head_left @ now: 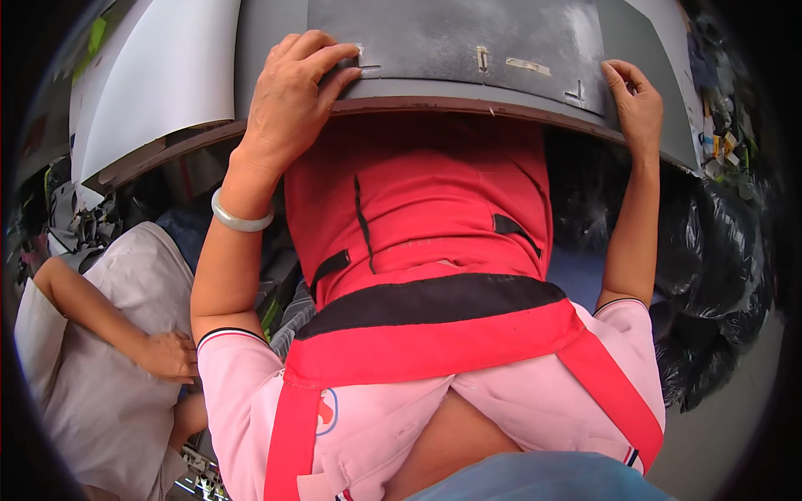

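A dark grey, scuffed flat sheet [451, 42] with small slots and strips of tape near its front edge lies over a lighter grey sheet [468, 90] on the table. My left hand [296, 88] has its thumb and forefinger closed at the dark sheet's front left corner, beside a slot. A pale bangle [241, 215] circles the left wrist. Across the sheet, my right hand [637, 104] pinches at the front right edge, its other fingers curled. How firmly either hand grips cannot be seen. My red apron [418, 200] sits against the table's front.
A curled white sheet [171, 67] lies on the table's left end. The table's brown front edge [451, 105] bows across the view. Black plastic bags [710, 250] are heaped at right. At lower left, close by, is another person in a white shirt [125, 309], one arm bent.
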The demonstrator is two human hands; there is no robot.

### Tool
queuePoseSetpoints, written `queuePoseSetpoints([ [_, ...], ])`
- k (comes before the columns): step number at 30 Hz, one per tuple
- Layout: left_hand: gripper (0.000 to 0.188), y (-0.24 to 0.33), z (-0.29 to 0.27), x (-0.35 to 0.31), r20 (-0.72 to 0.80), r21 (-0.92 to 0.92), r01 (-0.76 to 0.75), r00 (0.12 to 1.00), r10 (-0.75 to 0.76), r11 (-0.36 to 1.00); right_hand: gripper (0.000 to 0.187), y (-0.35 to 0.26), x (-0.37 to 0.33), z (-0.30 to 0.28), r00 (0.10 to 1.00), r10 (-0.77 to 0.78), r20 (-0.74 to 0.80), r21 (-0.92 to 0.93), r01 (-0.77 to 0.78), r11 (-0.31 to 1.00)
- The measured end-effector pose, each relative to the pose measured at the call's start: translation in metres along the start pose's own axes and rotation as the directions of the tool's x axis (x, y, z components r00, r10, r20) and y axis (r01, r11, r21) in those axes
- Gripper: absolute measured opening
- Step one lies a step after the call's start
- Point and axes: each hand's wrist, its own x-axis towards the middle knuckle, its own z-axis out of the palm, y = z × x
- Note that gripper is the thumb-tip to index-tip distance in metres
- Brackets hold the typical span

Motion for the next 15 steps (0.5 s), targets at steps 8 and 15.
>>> queuePoseSetpoints([
  [8, 0.018, 0.007, -0.004, -0.006, 0.064, -0.008, -0.01, 0.998, 0.01, 1.0, 0.035, -0.01, -0.029, 0.005, 0.991, 0.057, -0.123, -0.137, -0.074, 0.988],
  [15, 0.021, 0.012, -0.016, -0.008, 0.163, 0.001, 0.016, 0.986, -0.016, 1.0, 0.035, -0.014, -0.039, 0.004, 0.988, 0.144, -0.049, -0.004, -0.144, 0.99],
])
